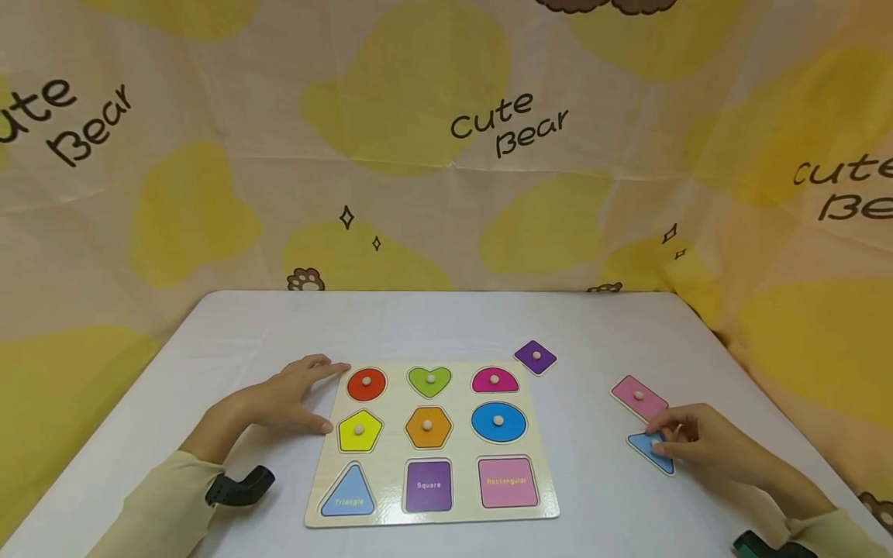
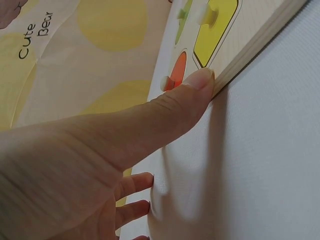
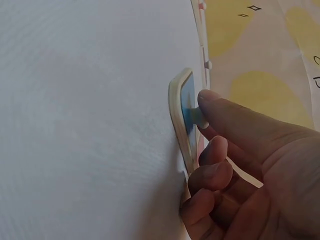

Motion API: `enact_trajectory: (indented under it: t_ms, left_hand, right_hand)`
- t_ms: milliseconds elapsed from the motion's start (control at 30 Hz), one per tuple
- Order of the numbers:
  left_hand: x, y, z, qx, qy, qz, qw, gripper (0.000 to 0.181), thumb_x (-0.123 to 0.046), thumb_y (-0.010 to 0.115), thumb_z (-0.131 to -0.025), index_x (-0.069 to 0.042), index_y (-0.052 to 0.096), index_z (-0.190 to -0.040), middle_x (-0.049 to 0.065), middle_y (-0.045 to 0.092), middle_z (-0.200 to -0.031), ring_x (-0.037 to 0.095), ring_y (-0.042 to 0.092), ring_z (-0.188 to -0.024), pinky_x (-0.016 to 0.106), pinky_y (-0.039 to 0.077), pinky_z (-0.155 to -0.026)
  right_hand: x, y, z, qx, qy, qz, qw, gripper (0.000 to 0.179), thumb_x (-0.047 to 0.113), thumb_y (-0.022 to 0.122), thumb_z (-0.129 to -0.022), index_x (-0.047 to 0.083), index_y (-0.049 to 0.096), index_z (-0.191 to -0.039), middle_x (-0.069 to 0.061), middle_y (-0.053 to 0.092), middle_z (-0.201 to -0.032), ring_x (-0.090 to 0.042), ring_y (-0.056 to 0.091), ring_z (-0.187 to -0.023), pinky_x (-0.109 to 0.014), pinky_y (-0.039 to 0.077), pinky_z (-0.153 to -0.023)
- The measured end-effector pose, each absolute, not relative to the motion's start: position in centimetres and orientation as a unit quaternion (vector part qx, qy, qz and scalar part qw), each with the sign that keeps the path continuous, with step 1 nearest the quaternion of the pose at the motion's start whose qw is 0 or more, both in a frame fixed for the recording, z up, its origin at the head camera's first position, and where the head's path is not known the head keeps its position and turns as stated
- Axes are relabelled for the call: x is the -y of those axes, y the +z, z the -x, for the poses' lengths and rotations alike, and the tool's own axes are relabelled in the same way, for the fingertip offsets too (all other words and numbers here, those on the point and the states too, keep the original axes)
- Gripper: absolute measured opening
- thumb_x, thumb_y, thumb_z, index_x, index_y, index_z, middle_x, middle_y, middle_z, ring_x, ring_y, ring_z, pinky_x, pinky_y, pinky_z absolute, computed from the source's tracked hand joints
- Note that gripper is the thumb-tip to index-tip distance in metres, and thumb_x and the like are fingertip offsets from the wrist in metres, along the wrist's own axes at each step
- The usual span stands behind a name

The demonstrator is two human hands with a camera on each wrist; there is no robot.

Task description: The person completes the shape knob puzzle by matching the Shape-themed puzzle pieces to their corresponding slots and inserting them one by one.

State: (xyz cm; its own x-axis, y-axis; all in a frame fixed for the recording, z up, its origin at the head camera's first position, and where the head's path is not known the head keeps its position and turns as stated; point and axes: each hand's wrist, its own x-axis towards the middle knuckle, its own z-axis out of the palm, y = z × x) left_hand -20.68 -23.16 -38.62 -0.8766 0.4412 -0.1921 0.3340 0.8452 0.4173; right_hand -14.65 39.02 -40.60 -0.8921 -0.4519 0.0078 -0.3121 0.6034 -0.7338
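Note:
A pale wooden shape puzzle board (image 1: 391, 487) lies on the white table, with knobbed pieces in its upper two rows. Its bottom row shows the printed triangle recess (image 1: 349, 496), square recess (image 1: 429, 496) and rectangle recess (image 1: 508, 496), none holding a piece. At the board's left edge, my left hand (image 1: 289, 399) is spread, its thumb (image 2: 192, 92) touching the rim and the index finger at the upper corner. Off to the right, my right hand (image 1: 705, 446) pinches the knob of a blue triangle puzzle piece (image 3: 187, 92). Whether that piece still touches the table, I cannot tell.
A pink rectangle piece (image 1: 631, 390) lies just beyond my right hand. The purple square piece (image 1: 528, 355) sits by the board's upper right corner. Behind the table's far edge hangs a patterned yellow and beige cloth (image 1: 391, 194).

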Motion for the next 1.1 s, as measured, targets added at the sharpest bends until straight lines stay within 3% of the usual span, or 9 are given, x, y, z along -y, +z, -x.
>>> enact_trajectory:
  t_ms: [600, 1100]
  left_hand:
    - [22.9, -38.7, 20.5, -0.954, 0.184, -0.182, 0.149, 0.093, -0.042, 0.087, -0.073, -0.021, 0.044, -0.153, 0.029, 0.032, -0.158, 0.055, 0.03, -0.143, 0.078, 0.034, -0.107]
    - [22.9, -38.7, 20.4, -0.953, 0.188, -0.19, 0.146, 0.092, -0.042, 0.086, -0.074, -0.019, 0.044, -0.152, 0.03, 0.033, -0.157, 0.055, 0.031, -0.143, 0.077, 0.034, -0.109]
  right_hand:
    - [-39.0, -40.7, 14.4, -0.889, -0.384, 0.245, 0.05, 0.012, -0.002, 0.075, -0.085, 0.008, 0.069, -0.087, 0.006, 0.05, -0.069, -0.003, 0.047, -0.061, -0.024, 0.034, -0.047]
    - [-38.1, -39.6, 14.6, -0.902, -0.365, 0.223, 0.061, 0.004, 0.002, 0.07, -0.091, 0.005, 0.072, -0.091, 0.016, 0.051, -0.071, 0.0, 0.047, -0.063, -0.021, 0.036, -0.048]
